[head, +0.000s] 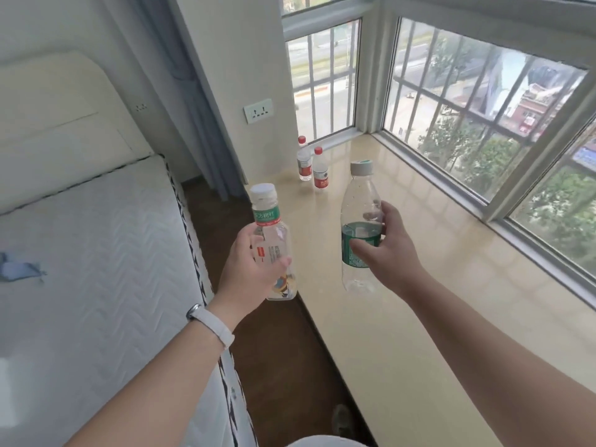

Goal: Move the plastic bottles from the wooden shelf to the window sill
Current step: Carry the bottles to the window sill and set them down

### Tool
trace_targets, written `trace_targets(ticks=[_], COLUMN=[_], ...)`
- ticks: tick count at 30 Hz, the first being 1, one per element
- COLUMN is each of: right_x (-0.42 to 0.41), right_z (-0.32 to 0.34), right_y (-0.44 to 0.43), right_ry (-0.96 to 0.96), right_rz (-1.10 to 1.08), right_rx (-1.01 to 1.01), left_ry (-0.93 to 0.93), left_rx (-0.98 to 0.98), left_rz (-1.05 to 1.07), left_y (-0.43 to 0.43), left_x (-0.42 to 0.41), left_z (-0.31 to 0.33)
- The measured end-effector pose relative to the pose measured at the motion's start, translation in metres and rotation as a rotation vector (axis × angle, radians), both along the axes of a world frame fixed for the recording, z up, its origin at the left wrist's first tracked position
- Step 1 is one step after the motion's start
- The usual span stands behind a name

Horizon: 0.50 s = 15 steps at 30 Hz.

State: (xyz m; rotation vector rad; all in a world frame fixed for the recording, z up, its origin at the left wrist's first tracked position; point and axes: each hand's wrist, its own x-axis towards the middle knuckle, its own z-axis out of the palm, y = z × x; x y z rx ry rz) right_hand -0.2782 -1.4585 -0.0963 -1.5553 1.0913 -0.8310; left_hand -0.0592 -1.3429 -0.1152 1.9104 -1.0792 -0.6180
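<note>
Two bottles in the hands, both held upright in the middle of the frame, above the near edge of the window sill (419, 317) and not yet set down. Left hand (251, 269) wrapped round the lower body of the squarish bottle (272, 240): thumb across the front, fingers behind, closed firmly on it. Right hand (383, 250) closed on the tall bottle (359, 227) at its green label, thumb in front, fingertips visible through the clear wall behind.

Handling, judged from looks: both seem empty or nearly so, hence very light. Thin clear plastic, likely to dent under a hard squeeze, so moderate grip only. Smooth wall, probably a bit slippery; label band the better place to hold, as on the right. Light and narrow-based, so apt to tip on the glossy sill unless placed flat and let go gently.

Appearance: squarish bottle clear, white cap, green neck band with characters, small coloured print low on the body. Tall bottle clear, rounded, pale cap with a green top, dark green label round the waist.

Already standing on the sill, toward the upper middle of the frame near the window corner: two small red-capped bottles (312, 166), just beside each other, upright. Bed (96, 253) at left.
</note>
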Motion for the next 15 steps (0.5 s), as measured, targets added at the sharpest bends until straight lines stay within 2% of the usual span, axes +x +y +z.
trace_targets(ticks=[10, 15], right_x=[0.052, 0.091], right_z=[-0.017, -0.015], right_y=[-0.049, -0.075], right_ry=[0.077, 0.123], right_rz=[-0.008, -0.069], right_rx=[0.013, 0.003], left_ry=[0.012, 0.044], left_rx=[-0.001, 0.01], left_rz=[0.034, -0.044], left_y=[-0.05, -0.094], left_x=[0.059, 0.106], left_z=[0.0, -0.014])
